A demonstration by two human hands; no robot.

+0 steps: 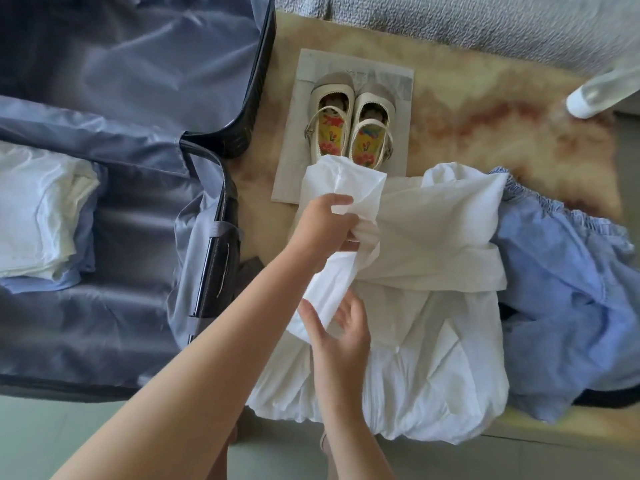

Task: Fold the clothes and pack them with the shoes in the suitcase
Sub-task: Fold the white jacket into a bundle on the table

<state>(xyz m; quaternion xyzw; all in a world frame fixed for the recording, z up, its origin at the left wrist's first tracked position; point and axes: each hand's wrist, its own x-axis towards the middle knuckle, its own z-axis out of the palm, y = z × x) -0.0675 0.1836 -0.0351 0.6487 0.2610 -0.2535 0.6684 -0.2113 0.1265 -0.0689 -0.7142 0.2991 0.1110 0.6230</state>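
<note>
While the left hand (323,220) pinches a bunched fold of the white garment (408,282) between thumb and fingers, the right hand (341,329) lies below it with its fingers spread wide, palm against a loose flap of the same cloth and closed on nothing. That garment is spread over a tan fluffy rug (485,109), partly gathered, with its upper end overlapping the heels of a pair of cream strap shoes (349,123). These shoes stand side by side on a pale flat sheet (304,98), toes pointing away from the person, their insoles printed in bright colours. Just right of the white garment, touching it, lies a crumpled blue garment (561,289) with a gathered edge. To the left the suitcase (221,188) lies open, lined in grey-blue fabric, and a stack of folded white and pale blue clothes (45,209) rests in its nearer half.
</note>
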